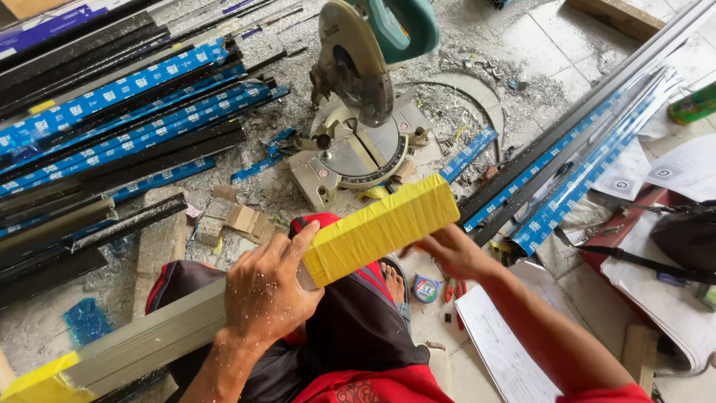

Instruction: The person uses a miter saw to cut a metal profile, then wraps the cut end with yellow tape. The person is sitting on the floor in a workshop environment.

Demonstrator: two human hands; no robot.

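Observation:
I hold a long grey metal profile bar (149,339) across my lap, its far end wrapped in yellow tape (380,227). My left hand (265,287) grips the bar just behind the yellow wrap, thumb on its near edge. My right hand (451,250) holds the bar from underneath at the yellow end, fingers partly hidden behind it. Another patch of yellow tape (37,380) covers the bar's near end at the lower left.
A mitre saw (358,112) with a teal handle sits on the floor ahead, amid metal shavings. Black profiles with blue protective film lie stacked at the left (112,127) and right (574,157). Papers (500,343), a tape measure (426,289) and wood blocks (239,216) lie nearby.

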